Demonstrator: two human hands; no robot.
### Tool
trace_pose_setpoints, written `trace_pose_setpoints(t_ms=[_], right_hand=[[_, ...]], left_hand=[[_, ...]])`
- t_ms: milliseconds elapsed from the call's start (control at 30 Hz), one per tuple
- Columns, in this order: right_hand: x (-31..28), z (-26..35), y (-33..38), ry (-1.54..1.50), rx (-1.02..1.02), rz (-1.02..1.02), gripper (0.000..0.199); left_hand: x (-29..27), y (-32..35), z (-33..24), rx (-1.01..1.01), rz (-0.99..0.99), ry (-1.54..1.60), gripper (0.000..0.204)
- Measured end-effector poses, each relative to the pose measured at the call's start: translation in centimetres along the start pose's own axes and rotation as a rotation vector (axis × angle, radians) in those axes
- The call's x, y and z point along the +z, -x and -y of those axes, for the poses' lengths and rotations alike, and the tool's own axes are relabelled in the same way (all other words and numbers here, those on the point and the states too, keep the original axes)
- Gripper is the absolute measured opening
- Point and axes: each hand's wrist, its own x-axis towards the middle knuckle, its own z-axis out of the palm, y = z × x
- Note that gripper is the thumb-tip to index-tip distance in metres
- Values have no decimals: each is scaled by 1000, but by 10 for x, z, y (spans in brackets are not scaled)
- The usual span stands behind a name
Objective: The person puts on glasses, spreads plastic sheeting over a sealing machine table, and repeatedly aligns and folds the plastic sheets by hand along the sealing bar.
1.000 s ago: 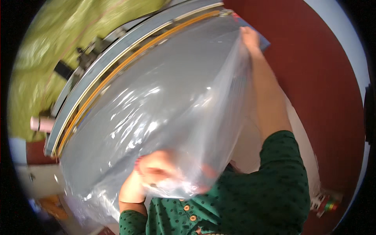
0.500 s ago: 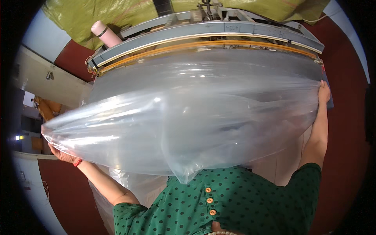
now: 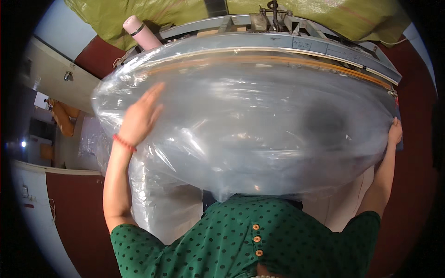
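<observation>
Yellow-green tarp (image 3: 333,16) behind long blue-grey metal frame (image 3: 259,41); big clear plastic film (image 3: 259,111) bulges at frame's near edge, overlapping its L corner. R hand (image 3: 395,131) pinches film's R edge w/ fingers, prob. to anchor it; L hand (image 3: 141,116), fingers straight, gripping nothing, prob. flattens it.

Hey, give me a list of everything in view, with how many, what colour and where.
Clear plastic film: one large piece, transparent, across the middle
Metal frame: one, blue-grey, beyond the film
Orange strip: at least one, orange, along the frame's near side
Bottle: one, pink with dark band, upper left
Tarpaulin: at least one, yellow-green, top
Door: one, off-white, left
Light: one, white, far left
Bracelet: one, red, left wrist
Polka-dot shirt: one, green, bottom
Shirt buttons: three, orange-brown, shirt front
Left hand: one, bare, over the film's left part
Right hand: one, bare, gripping the film's right edge
</observation>
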Motion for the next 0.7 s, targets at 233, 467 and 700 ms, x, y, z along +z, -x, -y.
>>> trace_pose_setpoints(t_ms=[233, 467, 700], right_hand=[[7, -9, -10, 41, -68, 30, 42], [15, -10, -11, -26, -92, 30, 40], [6, -81, -33, -791, 42, 115, 44]], left_hand=[[75, 33, 105, -510, 248, -293, 48], [95, -40, 48, -154, -461, -303, 25], [139, -35, 69, -434, -282, 230, 15]])
